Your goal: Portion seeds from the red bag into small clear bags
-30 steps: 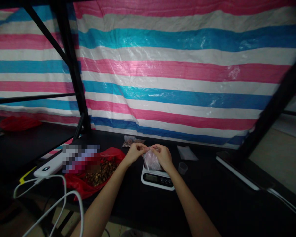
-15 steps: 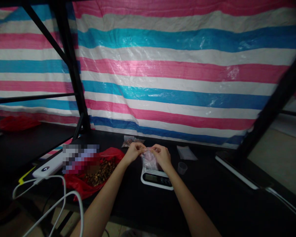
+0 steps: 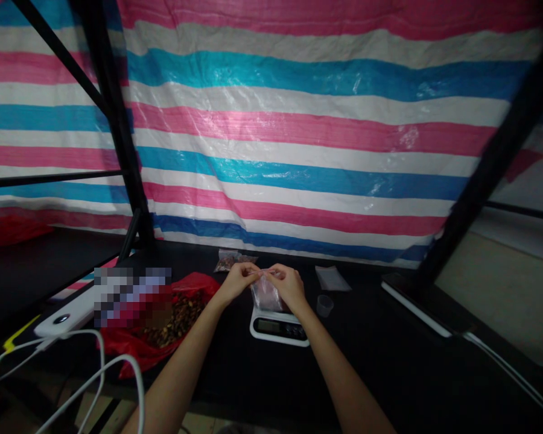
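Observation:
A clear plastic bag (image 3: 266,293) hangs between my hands over a white digital scale (image 3: 278,331) with a dark display and buttons. My left hand (image 3: 239,281) pinches the bag's top edge on the left. The same edge is pinched on the right by my right hand (image 3: 288,284). Whether the bag rests on the scale I cannot tell. To the left lies an open red plastic bag (image 3: 117,349) holding small brown pieces (image 3: 176,319). A small clear cup (image 3: 324,306) stands right of the scale.
Behind my left hand lie filled clear bags (image 3: 228,260). Flat clear bags (image 3: 332,278) lie at the back right. A white power bank (image 3: 66,319) with a looping white cable (image 3: 138,380) sits left. A white-edged device (image 3: 416,307) lies right, beside a black post (image 3: 479,175).
The view has shifted slightly to the right, so things appear further left. My fingers have come closer together along the bag's top edge, and the bag looks flatter.

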`<state>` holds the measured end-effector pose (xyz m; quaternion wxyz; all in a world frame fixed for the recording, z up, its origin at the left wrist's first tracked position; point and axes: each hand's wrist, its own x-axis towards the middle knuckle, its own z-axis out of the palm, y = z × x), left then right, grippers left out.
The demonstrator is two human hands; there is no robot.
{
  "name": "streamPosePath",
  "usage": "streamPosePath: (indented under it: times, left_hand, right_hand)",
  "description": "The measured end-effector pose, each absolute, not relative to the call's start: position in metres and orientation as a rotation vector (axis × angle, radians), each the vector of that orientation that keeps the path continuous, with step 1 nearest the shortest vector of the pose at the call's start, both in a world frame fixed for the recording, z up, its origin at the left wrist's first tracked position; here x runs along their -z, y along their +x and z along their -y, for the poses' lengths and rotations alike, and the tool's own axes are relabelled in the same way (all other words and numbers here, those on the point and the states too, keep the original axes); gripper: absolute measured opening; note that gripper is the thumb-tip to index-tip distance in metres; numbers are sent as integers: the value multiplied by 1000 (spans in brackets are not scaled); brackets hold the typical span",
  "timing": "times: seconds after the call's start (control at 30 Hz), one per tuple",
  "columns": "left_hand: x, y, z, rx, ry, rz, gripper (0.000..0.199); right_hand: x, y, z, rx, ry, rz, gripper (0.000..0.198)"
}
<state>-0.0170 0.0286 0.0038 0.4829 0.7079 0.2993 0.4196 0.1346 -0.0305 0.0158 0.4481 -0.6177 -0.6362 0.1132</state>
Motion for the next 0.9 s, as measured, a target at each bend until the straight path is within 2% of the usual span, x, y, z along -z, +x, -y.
streamPosePath:
  times: [0.23,0.43,0.6,0.7,0.8,0.9]
  left_hand:
    - [-4,-17,-30,-1054,1681,-725,30]
    - [-4,-18,-34,-1091,1542,-694,37]
    - [0,-17,-38,-1104,1587,-673,39]
    - [3,-18,-41,-1101,1657,-684,42]
    - [5,-24,-42,-1206,1817,-927,35]
    - [9,-33,-42,-1297,2078,-1439,24]
  right_hand:
    - [-17,133,30,-257,-1513,1563,18]
    - [-9,142,20,-315,-1497,1418,26]
    - [-4,138,17,-322,-1408,1369,25]
    - [-8,144,14,-384,-1275,1255,34]
    - [-17,175,12,-410,-1185,984,51]
    - [-23,227,16,-269,-1260,712,61]
